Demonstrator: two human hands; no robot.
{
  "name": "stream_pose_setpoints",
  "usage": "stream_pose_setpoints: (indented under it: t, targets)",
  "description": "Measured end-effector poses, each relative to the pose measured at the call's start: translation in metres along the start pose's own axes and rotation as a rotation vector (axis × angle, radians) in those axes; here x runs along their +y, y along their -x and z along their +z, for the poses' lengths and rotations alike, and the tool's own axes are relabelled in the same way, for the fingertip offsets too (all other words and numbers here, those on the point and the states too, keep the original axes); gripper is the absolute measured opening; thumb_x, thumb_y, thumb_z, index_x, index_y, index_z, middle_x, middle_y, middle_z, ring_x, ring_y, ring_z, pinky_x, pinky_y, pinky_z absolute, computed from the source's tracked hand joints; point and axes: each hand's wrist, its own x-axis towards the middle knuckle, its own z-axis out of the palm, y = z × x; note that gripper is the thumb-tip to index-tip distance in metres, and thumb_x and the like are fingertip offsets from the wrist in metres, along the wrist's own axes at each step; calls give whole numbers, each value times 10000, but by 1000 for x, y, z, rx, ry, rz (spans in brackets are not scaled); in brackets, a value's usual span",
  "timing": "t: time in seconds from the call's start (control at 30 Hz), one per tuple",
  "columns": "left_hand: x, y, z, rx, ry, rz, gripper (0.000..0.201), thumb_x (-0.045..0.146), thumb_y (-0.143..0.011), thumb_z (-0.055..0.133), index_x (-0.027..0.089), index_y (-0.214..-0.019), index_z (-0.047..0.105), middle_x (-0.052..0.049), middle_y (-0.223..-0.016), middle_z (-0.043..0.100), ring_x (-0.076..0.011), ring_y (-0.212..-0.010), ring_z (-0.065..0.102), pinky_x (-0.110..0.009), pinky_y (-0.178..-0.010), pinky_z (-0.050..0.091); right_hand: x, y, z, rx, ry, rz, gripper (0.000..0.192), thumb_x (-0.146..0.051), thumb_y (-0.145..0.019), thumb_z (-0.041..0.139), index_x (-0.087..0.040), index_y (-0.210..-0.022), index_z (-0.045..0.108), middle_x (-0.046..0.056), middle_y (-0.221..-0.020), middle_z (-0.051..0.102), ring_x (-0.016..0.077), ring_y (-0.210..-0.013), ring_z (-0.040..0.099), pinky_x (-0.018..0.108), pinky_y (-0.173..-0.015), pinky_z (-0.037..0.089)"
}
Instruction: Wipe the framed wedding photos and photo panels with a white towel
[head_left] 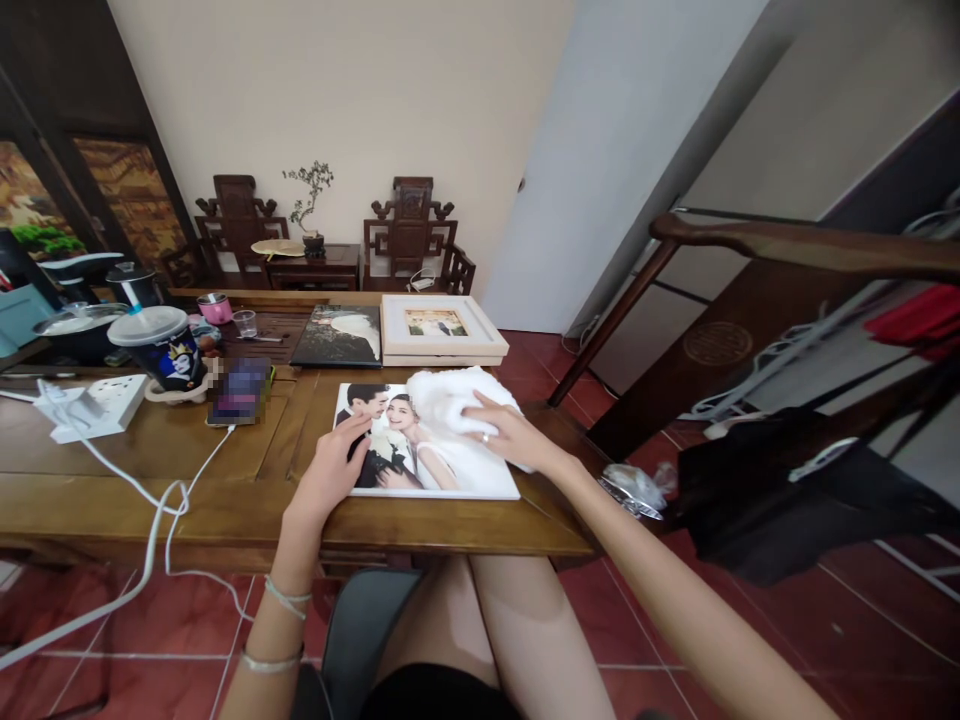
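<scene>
Two hands are working on one big wedding photo print point(420, 460) that is lying flat near the front edge of a long wooden table point(225, 500), pretty much right in front of the person sitting there. Going down in size from the table: a dark photo album point(339, 337) and a white picture frame point(441, 328) are sitting side by side further back, just behind the print. A white cloth point(450, 398) is lying bunched up on the print's top right corner. Off to the left, a big lidded cup with a straw point(161, 345) is standing near a white power strip point(94, 403), and a phone point(240, 392) is lying between the cup and the print with a white cable point(161, 510) trailing off the table edge.

The right hand point(506, 430) is pressing down on the cloth with its fingers spread flat, not really gripping it, just palm and fingers on top. The left hand point(334, 465) is resting on the print's left edge, fingers loosely curled over the border, holding the print against the table.
</scene>
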Motion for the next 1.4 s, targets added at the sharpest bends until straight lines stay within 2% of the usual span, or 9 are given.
stream_pose_setpoints:
  t: [0.2,0.37,0.47,0.57,0.73,0.9,1.07,1.27,1.4]
  targets:
    - [3,-1,-1,19,18,-23,335,239,-908,434,152,-1152,646,-101,-1268,623,-221,-1234,539,-398,-1075,406,7,-15,6,70,38,12,184,-277,-880,481,-194,-889,644,46,-975,709,254,-943,656,548,-1142,186]
    - [4,0,0,20,25,-32,333,234,-909,428,154,-1142,651,-101,-1268,623,-223,-1236,538,-400,-1073,409,-40,42,9,-47,78,-21,220,-120,-818,467,-206,-907,648,95,-1279,605,260,-1360,360,517,-1150,194]
    - [3,0,1,10,17,-25,335,222,-913,417,172,-1155,643,-87,-1281,616,-215,-1248,527,-401,-1082,400,-73,74,3,-117,70,-14,220,-96,-791,477,-215,-849,653,83,-1440,454,259,-1361,357,503,-1158,182]
    - [2,0,1,-2,10,-17,343,219,-916,411,172,-1171,634,-85,-1293,608,-215,-1259,516,-403,-1086,394,-87,86,-6,-203,32,-38,223,-99,-793,488,-232,-828,664,53,-1428,472,258,-1352,373,489,-1159,191]
    - [1,0,0,-15,-6,-11,352,230,-916,417,145,-1182,631,-104,-1300,600,-224,-1263,510,-395,-1092,385,-49,59,-8,-173,17,24,165,-199,-832,503,-225,-845,666,49,-1316,584,304,-1360,351,504,-1107,303]
    - [1,0,1,-12,-14,-17,350,218,-912,424,165,-1196,623,-92,-1298,602,-223,-1266,509,-419,-1091,383,8,2,1,2,12,43,229,-347,-883,469,-202,-856,644,27,-1011,703,274,-1051,622,512,-1138,252]
    - [0,0,1,-3,-14,-18,344,213,-907,437,174,-1192,626,-87,-1291,607,-222,-1260,514,-418,-1087,390,20,-22,3,87,49,44,223,-352,-895,465,-220,-907,644,23,-952,716,258,-958,644,535,-1135,226]
    - [2,0,2,30,6,-38,340,212,-903,437,139,-1165,641,-110,-1275,616,-224,-1242,533,-404,-1090,390,-27,31,8,-31,111,-40,213,-138,-825,469,-217,-929,636,74,-1215,639,262,-1327,410,536,-1146,196]
    - [3,0,1,17,2,-31,348,213,-911,417,136,-1166,642,-109,-1275,616,-228,-1251,523,-400,-1089,393,-74,68,-2,-189,85,-59,247,-59,-770,463,-217,-857,633,66,-1444,451,235,-1377,331,486,-1166,180]
